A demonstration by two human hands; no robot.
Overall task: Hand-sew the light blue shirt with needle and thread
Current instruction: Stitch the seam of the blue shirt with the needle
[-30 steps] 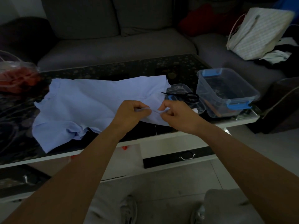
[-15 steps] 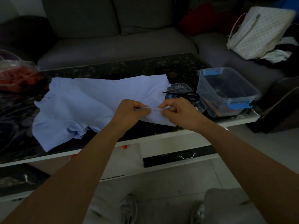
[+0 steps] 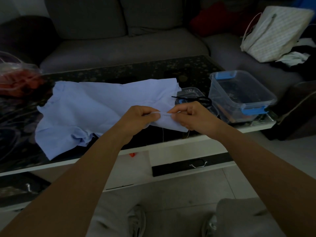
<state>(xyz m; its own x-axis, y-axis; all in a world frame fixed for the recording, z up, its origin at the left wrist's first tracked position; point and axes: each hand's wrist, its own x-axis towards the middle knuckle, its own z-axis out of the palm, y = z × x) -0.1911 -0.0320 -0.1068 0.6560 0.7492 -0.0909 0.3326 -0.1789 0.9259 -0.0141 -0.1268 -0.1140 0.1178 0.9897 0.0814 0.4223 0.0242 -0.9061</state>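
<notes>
The light blue shirt lies spread on the dark glass table, its right edge lifted at the front. My left hand pinches a fold of that edge between thumb and fingers. My right hand pinches the thin needle, which lies level between the two hands against the cloth. A pale thread hangs down from the fabric below the hands, and another strand drops under my right hand.
Black-handled scissors rest on a clear lid just behind my right hand. A clear box with blue clips stands at the table's right. A bag of red things sits far left. A grey sofa is behind, a drawer handle below.
Both hands have stayed at the shirt's lifted edge; the right hand's fingers have shifted slightly, and the needle now shows between the hands.
</notes>
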